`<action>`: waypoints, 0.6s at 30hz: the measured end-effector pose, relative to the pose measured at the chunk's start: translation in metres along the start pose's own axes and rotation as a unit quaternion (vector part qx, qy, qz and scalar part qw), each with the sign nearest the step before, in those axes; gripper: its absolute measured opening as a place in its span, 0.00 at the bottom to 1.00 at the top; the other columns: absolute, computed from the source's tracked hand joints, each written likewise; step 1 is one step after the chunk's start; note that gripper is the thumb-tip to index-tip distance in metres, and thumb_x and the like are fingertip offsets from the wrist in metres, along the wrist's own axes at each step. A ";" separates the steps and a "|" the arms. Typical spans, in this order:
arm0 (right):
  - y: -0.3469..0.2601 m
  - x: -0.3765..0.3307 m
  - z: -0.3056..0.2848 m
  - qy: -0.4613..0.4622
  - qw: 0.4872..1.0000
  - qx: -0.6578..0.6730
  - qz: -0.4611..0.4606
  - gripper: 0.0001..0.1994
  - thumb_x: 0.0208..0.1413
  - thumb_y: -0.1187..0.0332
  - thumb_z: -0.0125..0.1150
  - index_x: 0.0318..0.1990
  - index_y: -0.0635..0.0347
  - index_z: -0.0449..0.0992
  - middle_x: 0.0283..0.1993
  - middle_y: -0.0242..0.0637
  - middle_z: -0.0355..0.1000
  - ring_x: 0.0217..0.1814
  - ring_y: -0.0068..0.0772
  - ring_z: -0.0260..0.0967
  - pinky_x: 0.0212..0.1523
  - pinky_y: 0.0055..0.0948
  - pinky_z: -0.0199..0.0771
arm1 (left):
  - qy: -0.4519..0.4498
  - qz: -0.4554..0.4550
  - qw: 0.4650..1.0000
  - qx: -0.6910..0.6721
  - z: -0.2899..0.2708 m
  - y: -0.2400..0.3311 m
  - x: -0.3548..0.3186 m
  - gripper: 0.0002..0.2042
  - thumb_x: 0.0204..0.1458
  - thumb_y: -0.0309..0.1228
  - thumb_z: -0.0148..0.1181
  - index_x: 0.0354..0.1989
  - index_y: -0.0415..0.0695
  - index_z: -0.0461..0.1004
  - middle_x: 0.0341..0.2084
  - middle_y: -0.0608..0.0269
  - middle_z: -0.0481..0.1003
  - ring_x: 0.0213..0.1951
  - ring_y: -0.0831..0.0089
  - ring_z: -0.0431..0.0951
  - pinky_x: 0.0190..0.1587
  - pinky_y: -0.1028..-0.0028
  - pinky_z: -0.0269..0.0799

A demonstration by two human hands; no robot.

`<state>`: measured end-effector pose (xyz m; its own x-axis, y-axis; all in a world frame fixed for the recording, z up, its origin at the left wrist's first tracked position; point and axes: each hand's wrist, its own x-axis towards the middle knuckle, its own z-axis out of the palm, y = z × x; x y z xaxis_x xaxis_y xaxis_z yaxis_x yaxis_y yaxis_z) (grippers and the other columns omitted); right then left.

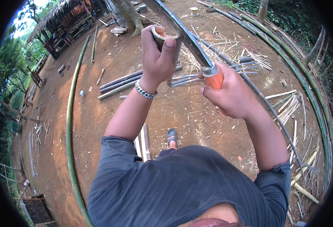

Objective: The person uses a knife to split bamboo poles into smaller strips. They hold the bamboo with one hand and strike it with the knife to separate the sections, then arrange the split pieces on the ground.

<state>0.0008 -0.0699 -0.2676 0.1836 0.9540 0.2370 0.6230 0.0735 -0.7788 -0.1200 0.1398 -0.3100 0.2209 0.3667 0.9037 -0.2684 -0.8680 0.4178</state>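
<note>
**A:** Report edges and room, left to right.

**B:** From my remote station I read a long green pole (69,128) bounding the left side. Brown soil (92,125) separates it from the left forearm (127,117). The left hand (157,56) is curled around a hollow bamboo piece (161,39), thumb pressed on its near side, open end upward. A long knife (189,39) slants across just right of that rim. The right hand (230,92) is closed around its orange handle (214,78). Soil also shows between the forearms. Split strips (287,110) and curving poles (311,90) limit the right side.

**A:** Which readings are obstructed? Same order.

**B:** Objects inside the thatched shelter (55,20) are in shadow; I cannot identify them. The left forearm interrupts my view of the dark poles (121,82). The left hand covers much of the bamboo piece. I cannot tell whether blade and bamboo touch. The upper frame edge cuts off the knife's tip. The shirt (185,181) leaves one sandalled foot (172,138) visible.
</note>
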 end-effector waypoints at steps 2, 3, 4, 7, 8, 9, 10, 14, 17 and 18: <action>0.001 0.012 -0.004 -0.002 1.000 0.010 0.010 0.15 0.52 0.70 0.64 0.46 0.64 0.72 0.29 0.35 0.70 0.28 0.25 0.70 0.33 0.30 0.71 | 0.002 -0.014 1.000 0.001 0.001 -0.006 0.010 0.25 0.64 0.52 0.54 0.51 0.39 0.65 0.37 0.61 0.67 0.39 0.71 0.68 0.45 0.70 0.67; 0.001 0.017 -0.006 -0.004 1.000 0.015 0.014 0.15 0.52 0.70 0.64 0.46 0.64 0.71 0.28 0.34 0.70 0.26 0.23 0.69 0.29 0.28 0.71 | 0.004 -0.020 1.000 0.002 0.002 -0.009 0.015 0.24 0.65 0.52 0.54 0.51 0.40 0.65 0.38 0.60 0.68 0.39 0.71 0.68 0.45 0.70 0.67; 0.000 0.022 -0.007 0.005 1.000 0.020 0.005 0.15 0.52 0.71 0.63 0.47 0.64 0.70 0.25 0.31 0.68 0.21 0.19 0.66 0.23 0.26 0.67 | 0.006 -0.008 1.000 0.008 0.004 -0.010 0.020 0.23 0.66 0.51 0.52 0.51 0.39 0.65 0.38 0.62 0.67 0.39 0.73 0.67 0.45 0.72 0.66; 0.000 0.038 -0.014 -0.006 1.000 0.028 0.012 0.16 0.52 0.71 0.62 0.47 0.65 0.70 0.25 0.30 0.69 0.21 0.20 0.67 0.23 0.26 0.68 | 0.014 0.024 0.999 0.027 0.006 -0.014 0.033 0.21 0.70 0.48 0.46 0.53 0.39 0.66 0.39 0.67 0.67 0.39 0.79 0.65 0.46 0.77 0.64; -0.001 0.042 -0.015 -0.010 0.999 0.047 0.020 0.17 0.51 0.71 0.63 0.47 0.65 0.70 0.25 0.30 0.68 0.21 0.21 0.67 0.23 0.26 0.69 | 0.010 0.000 1.000 0.016 0.006 -0.018 0.034 0.22 0.70 0.49 0.44 0.54 0.39 0.67 0.41 0.66 0.68 0.40 0.78 0.65 0.47 0.76 0.64; -0.003 0.045 -0.016 -0.009 0.998 0.047 0.026 0.17 0.51 0.71 0.63 0.48 0.66 0.70 0.25 0.30 0.68 0.22 0.21 0.67 0.23 0.26 0.69 | 0.011 0.000 1.000 0.004 0.005 -0.021 0.037 0.23 0.70 0.48 0.45 0.54 0.38 0.66 0.42 0.62 0.68 0.42 0.74 0.67 0.49 0.74 0.64; -0.006 0.048 -0.017 -0.008 0.998 0.048 0.032 0.18 0.51 0.71 0.63 0.48 0.66 0.70 0.25 0.30 0.68 0.22 0.21 0.67 0.23 0.26 0.68 | 0.013 0.000 1.000 -0.007 0.004 -0.024 0.040 0.23 0.69 0.48 0.46 0.54 0.37 0.66 0.43 0.59 0.69 0.44 0.71 0.68 0.52 0.71 0.65; -0.015 0.058 -0.023 -0.014 0.999 0.042 0.030 0.19 0.51 0.70 0.63 0.49 0.69 0.69 0.27 0.31 0.69 0.22 0.21 0.68 0.23 0.26 0.68 | 0.026 0.029 0.997 0.062 -0.005 -0.033 0.049 0.26 0.70 0.50 0.43 0.58 0.36 0.65 0.45 0.63 0.69 0.47 0.75 0.68 0.55 0.74 0.64; -0.021 0.058 -0.024 -0.013 0.999 0.031 0.041 0.19 0.52 0.70 0.63 0.49 0.69 0.69 0.27 0.32 0.69 0.22 0.22 0.67 0.23 0.26 0.68 | 0.166 0.114 0.972 0.124 -0.002 -0.028 0.065 0.26 0.69 0.50 0.47 0.58 0.35 0.66 0.47 0.57 0.71 0.51 0.67 0.70 0.58 0.69 0.64; -0.022 0.059 -0.026 -0.012 0.998 0.027 0.049 0.19 0.52 0.70 0.63 0.49 0.69 0.69 0.28 0.32 0.69 0.22 0.22 0.67 0.23 0.26 0.68 | 0.195 0.153 0.961 0.122 -0.006 -0.026 0.075 0.25 0.68 0.48 0.49 0.56 0.35 0.69 0.48 0.59 0.72 0.51 0.69 0.71 0.58 0.70 0.65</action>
<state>0.0179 -0.0223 -0.2217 0.2227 0.9642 0.1443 0.5611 -0.0057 -0.8277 -0.1023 0.1922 -0.2521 -0.2136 0.1386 0.9670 -0.0272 -0.9903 0.1359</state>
